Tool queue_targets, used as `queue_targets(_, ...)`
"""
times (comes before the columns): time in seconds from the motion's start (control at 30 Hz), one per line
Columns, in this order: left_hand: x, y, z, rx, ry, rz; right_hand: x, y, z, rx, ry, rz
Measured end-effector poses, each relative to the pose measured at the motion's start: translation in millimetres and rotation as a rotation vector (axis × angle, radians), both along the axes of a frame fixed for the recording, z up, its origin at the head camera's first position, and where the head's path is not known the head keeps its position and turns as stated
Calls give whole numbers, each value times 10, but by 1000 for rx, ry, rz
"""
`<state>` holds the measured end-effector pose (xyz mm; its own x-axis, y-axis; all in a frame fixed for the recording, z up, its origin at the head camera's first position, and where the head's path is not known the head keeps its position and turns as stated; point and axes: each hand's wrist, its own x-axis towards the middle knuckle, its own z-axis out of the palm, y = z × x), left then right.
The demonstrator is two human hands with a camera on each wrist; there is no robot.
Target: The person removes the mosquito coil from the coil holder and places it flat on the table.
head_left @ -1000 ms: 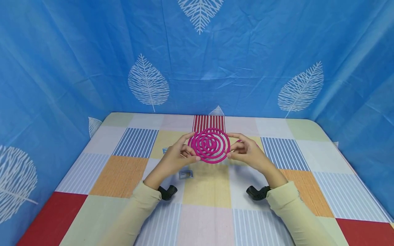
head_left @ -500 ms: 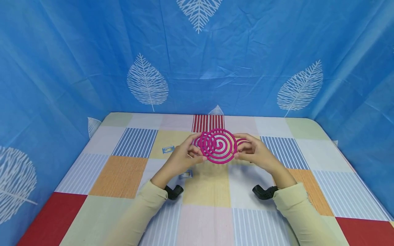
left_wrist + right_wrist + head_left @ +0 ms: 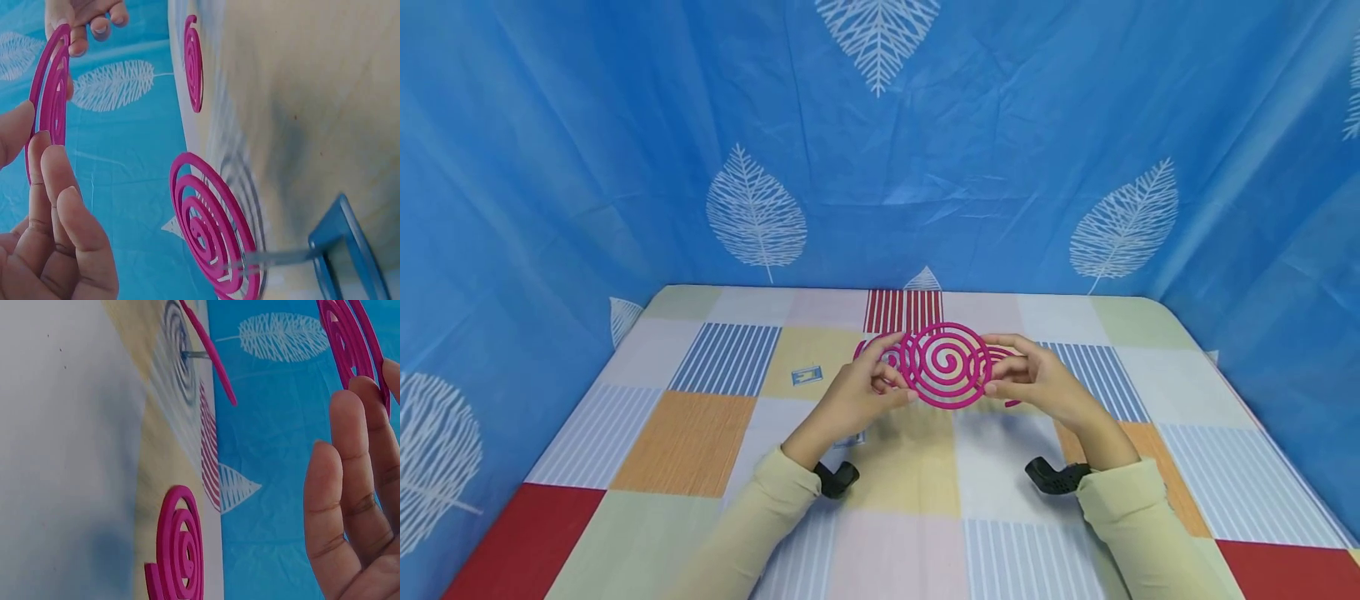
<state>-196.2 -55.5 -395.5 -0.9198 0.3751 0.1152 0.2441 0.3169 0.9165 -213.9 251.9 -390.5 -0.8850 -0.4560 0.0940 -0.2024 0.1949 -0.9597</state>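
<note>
In the head view, the left hand (image 3: 863, 393) and right hand (image 3: 1047, 379) pinched opposite edges of a magenta mosquito coil (image 3: 950, 364) above the bench (image 3: 902, 554). Left wrist: a second coil (image 3: 197, 228) sat left of it. Right wrist: a third coil (image 3: 182, 556) sat to its right.

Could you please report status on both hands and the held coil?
Left hand, right hand: pinching opposite edges. Pink spiral coil: held up above tablecloth. Other coils beyond, not touching it.
</note>
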Motion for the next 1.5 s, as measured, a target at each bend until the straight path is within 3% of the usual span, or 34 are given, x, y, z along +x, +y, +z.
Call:
queue_targets(0.27,9,82,12,20,4,-25,-10,100,21,-27,-1,31)
queue_targets(0.9,35,286,-59,45,0,-9,0,285,32,27,11,20)
queue_targets(1.5,-17,590,-100,42,-66,17,5,557,79,69,-9,-9)
